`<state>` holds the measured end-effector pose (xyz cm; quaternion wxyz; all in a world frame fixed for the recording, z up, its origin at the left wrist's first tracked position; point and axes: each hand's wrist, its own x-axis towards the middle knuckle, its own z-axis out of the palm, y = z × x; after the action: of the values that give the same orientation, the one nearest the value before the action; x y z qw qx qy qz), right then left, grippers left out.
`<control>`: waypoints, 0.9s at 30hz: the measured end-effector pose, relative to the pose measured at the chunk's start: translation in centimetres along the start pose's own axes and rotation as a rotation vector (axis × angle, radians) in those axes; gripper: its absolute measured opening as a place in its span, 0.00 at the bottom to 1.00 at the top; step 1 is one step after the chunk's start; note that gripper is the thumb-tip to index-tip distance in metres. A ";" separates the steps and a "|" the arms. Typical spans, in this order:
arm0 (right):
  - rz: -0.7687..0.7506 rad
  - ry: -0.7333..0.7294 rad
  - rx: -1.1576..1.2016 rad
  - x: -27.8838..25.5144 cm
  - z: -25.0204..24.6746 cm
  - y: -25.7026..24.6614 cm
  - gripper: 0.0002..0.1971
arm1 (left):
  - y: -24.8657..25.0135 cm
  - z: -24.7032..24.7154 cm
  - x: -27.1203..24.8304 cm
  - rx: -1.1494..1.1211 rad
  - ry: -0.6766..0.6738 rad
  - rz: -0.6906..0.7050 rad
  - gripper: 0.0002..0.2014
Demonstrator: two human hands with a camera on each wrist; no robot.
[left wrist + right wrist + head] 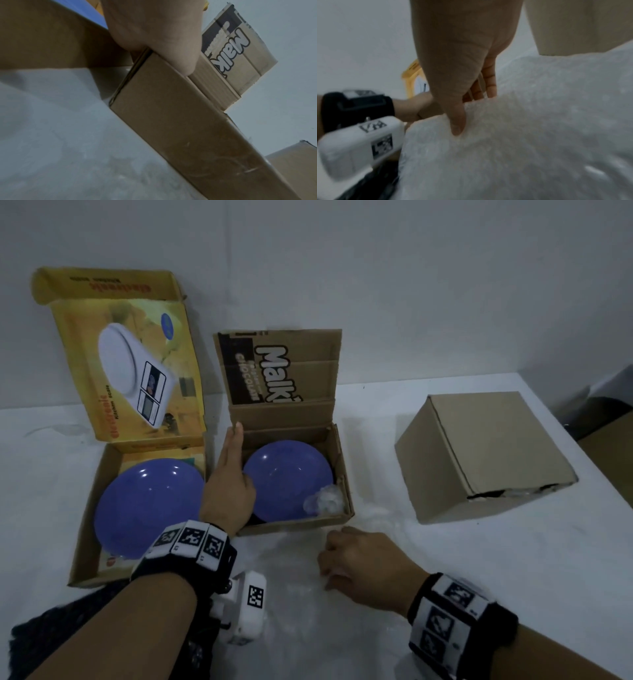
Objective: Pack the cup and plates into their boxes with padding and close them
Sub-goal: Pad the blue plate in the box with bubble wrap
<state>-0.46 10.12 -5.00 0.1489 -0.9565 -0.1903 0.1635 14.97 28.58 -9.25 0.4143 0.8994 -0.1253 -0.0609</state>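
A small blue plate [287, 477] lies in the open brown box [343, 470] at the middle, with a wad of bubble wrap [325, 499] in its front right corner. My left hand [227, 477] holds that box's left wall, thumb inside and fingers along the outside; the left wrist view shows the hand [154, 33] clamped at the box's corner [171, 121]. A large blue plate [147, 508] lies in the open yellow scale box [87, 508] on the left. My right hand [356, 559] pinches a clear bubble wrap sheet [301, 594] on the table in front of the brown box, its thumb [457, 121] on top of the wrap [530, 135].
A closed plain cardboard box [486, 453] stands at the right, near the table's right edge [609, 491]. Both open boxes have their lids raised toward the wall. A dark cloth [51, 628] lies at the lower left corner.
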 end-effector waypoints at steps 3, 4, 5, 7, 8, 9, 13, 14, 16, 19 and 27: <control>0.037 0.175 0.175 -0.7 -1.3 -0.1 0.07 | 0.2 0.0 0.0 0.007 -0.003 -0.004 0.39; 0.080 0.231 0.227 -0.8 -1.9 0.1 0.06 | 0.2 0.0 0.0 0.008 -0.001 -0.006 0.39; 0.121 0.283 0.279 -0.8 -2.6 0.3 0.05 | 0.2 0.0 0.0 0.007 0.003 -0.004 0.39; 0.160 0.403 0.391 -0.4 -3.6 0.7 0.07 | 0.2 -0.1 0.0 -0.003 0.005 0.001 0.39; 0.182 0.467 0.452 -0.2 -4.0 1.0 0.08 | 0.1 -0.1 0.1 -0.005 0.003 -0.001 0.39; 0.215 0.534 0.493 0.2 -4.2 1.4 0.08 | 0.1 -0.1 0.1 -0.007 -0.001 -0.006 0.39; 0.393 0.724 0.610 1.5 -5.9 1.8 0.07 | 0.0 0.0 0.1 -0.005 0.000 -0.044 0.39; 0.400 0.713 0.674 1.8 -6.4 1.8 0.13 | 0.1 0.1 0.1 0.000 0.002 -0.056 0.40; 0.372 0.644 0.725 2.6 -7.2 1.8 0.29 | 0.1 0.1 0.2 0.012 0.007 -0.069 0.40; 0.344 0.640 0.606 4.7 -7.7 2.5 0.30 | 0.5 -0.1 0.1 0.027 0.006 -0.053 0.39; 0.243 0.573 -0.159 10.1 -8.0 4.5 0.17 | 0.4 -0.2 0.5 0.092 -0.006 -0.059 0.39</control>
<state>12.74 8.55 -1.88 0.1007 -0.9880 -0.0373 -0.1110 15.44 28.31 -8.78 0.3700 0.9207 -0.1025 -0.0700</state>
